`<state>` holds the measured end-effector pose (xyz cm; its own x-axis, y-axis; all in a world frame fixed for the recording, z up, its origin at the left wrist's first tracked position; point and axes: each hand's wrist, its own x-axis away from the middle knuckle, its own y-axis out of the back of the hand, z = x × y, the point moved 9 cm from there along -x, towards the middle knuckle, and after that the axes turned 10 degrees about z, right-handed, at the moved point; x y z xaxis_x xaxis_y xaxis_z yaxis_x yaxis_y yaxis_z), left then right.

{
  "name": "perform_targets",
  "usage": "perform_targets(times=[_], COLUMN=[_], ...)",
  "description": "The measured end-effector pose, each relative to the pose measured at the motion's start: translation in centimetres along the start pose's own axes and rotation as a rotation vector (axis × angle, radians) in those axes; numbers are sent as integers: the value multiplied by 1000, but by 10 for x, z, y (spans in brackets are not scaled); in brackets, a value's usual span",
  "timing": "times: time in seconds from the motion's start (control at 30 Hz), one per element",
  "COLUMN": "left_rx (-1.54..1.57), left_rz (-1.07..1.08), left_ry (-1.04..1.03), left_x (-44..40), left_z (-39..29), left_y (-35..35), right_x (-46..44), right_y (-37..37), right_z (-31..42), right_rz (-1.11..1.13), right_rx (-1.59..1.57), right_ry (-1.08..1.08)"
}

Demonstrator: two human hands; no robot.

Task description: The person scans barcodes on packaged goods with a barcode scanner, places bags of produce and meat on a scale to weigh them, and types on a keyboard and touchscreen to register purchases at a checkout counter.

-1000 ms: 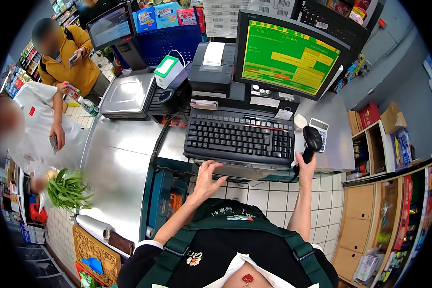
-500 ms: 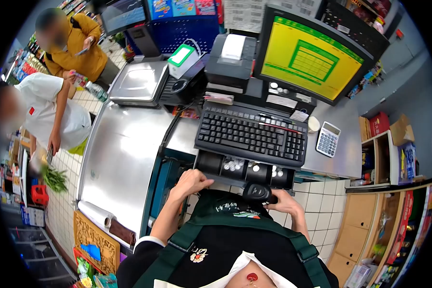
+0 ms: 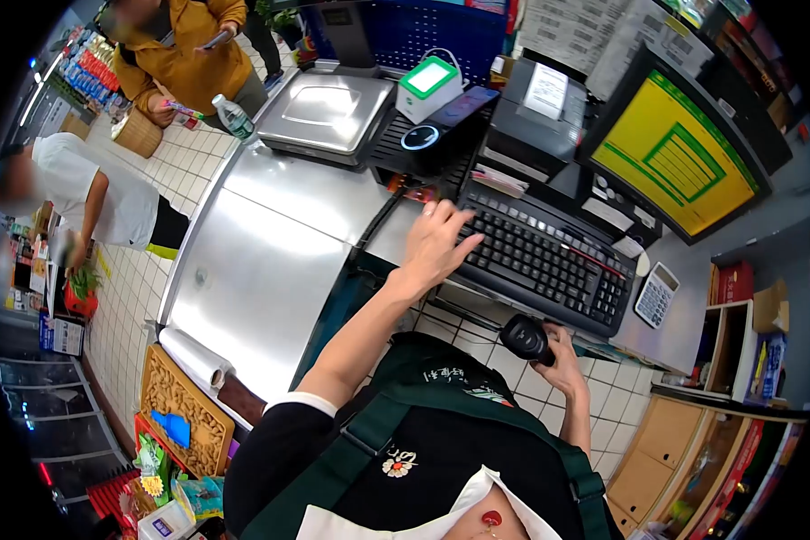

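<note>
My left hand (image 3: 435,243) is raised over the left end of the black keyboard (image 3: 540,261), fingers spread and holding nothing. Whether a fingertip touches the keys I cannot tell. In my right hand (image 3: 564,362) is a black handheld barcode scanner (image 3: 526,338), its head pointing left below the keyboard's front edge. Just behind my left hand stands a black device with a lit round ring (image 3: 420,137), a phone-like slab leaning beside it. The monitor (image 3: 679,148) shows a yellow and green screen.
A steel counter (image 3: 261,261) stretches left, with a weighing scale (image 3: 326,112) and a water bottle (image 3: 233,118) at its far end. A receipt printer (image 3: 531,121) stands behind the keyboard, a calculator (image 3: 657,294) to its right. Two people stand beyond the counter.
The coin drawer below the keyboard has been shut. My left hand has moved from it up to the keyboard. The round ring has lit up, and the white-shirted person has moved farther off.
</note>
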<state>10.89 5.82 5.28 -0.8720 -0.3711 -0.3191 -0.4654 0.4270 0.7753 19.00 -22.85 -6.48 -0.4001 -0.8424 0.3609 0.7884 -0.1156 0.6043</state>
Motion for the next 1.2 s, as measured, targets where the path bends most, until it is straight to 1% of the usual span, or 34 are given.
perform_targets(times=[0.07,0.13,0.17,0.2,0.27,0.3,0.33,0.37,0.4,0.43,0.5,0.53,0.57,0.63,0.67,0.7,0.77,0.8,0.87,0.93,0.97,1.0,1.07,1.13,1.17,1.2], left_rx=[-206,-241,-232,-224,37,121,206,207,272,114,344,275,173,388,393,240,197,143,-33,81,77,81,168,121,41,-39], left_rz=[-90,20,67,115,179,115,50,-38,-136,-243,-443,-583,-655,-807,-899,-931,-958,-962,-944,-951,-922,-919,-825,-801,-755,-708], left_ry=[-53,-46,-27,-8,96,116,130,182,241,251,457,492,570,681,748,804,883,915,1026,917,958,957,927,899,887,877], left_x=[-19,-32,-36,-40,-44,-41,-36,-29,-20,-12,13,26,36,54,65,71,71,69,60,39,34,31,25,26,25,27], left_z=[1,11,15,15,41,61,85,117,156,194,277,315,341,398,428,458,486,510,531,551,557,553,547,542,537,534], left_y=[3,-11,-12,-5,1,12,20,35,49,70,114,139,167,201,214,230,257,264,281,294,297,303,306,313,318,321], right_x=[-6,-19,-27,-36,-56,-67,-77,-89,-101,-112,-133,-144,-154,-167,-173,-178,-186,-188,-193,-196,-196,-197,-201,-205,-207,-210], right_y=[-4,-12,-16,-22,-38,-45,-56,-64,-72,-79,-92,-100,-103,-107,-109,-112,-115,-118,-121,-122,-124,-125,-126,-130,-132,-135], right_z=[16,38,55,69,94,106,117,130,143,157,181,189,200,222,225,229,234,233,226,222,219,218,222,228,232,238], right_rz=[-3,36,67,96,205,174,239,271,302,322,356,370,377,403,405,398,380,378,356,331,318,307,308,322,351,356], right_rx=[-5,-99,-107,-179,-301,-314,-360,-368,-379,-372,-390,-411,-412,-363,-364,-360,-368,-370,-380,-409,-409,-410,-405,-401,-434,-440], right_ry=[17,83,136,135,134,186,171,204,235,251,298,301,304,333,327,334,332,322,273,223,213,206,191,166,137,153])
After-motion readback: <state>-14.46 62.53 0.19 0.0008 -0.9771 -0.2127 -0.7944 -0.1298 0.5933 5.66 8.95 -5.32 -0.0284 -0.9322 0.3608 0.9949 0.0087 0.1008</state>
